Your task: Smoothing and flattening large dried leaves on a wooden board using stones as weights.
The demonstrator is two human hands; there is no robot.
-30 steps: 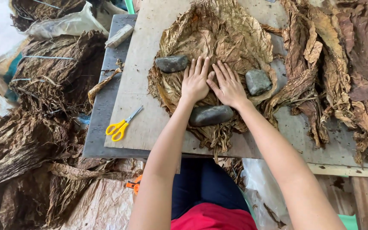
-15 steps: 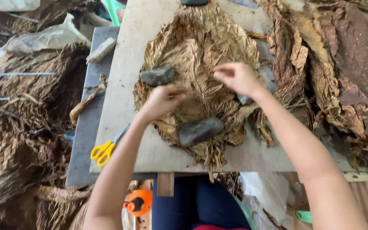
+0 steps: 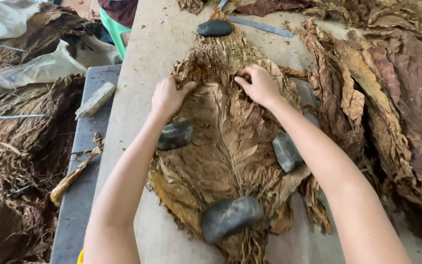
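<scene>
A large dried brown leaf (image 3: 225,142) lies spread flat on a pale wooden board (image 3: 137,88). Dark smooth stones weigh it down: one at the near end (image 3: 230,217), one at its left edge (image 3: 175,135), one at its right edge (image 3: 286,151), one at the far tip (image 3: 214,28). My left hand (image 3: 168,96) grips the leaf's upper left edge with curled fingers. My right hand (image 3: 259,84) pinches the leaf's upper right part. Both forearms reach over the leaf from the near side.
Heaps of dried brown leaves (image 3: 391,78) cover the board's right side. More dried leaves (image 3: 15,161) and a plastic sheet (image 3: 30,68) lie at the left. A grey side table (image 3: 81,161) holds a small grey block (image 3: 95,99). A flat metal strip (image 3: 261,26) lies at the far end.
Both hands have moved from the leaf's middle up to its far part, spreading apart to its edges. The view has shifted forward, so the scissors have dropped out of sight.
</scene>
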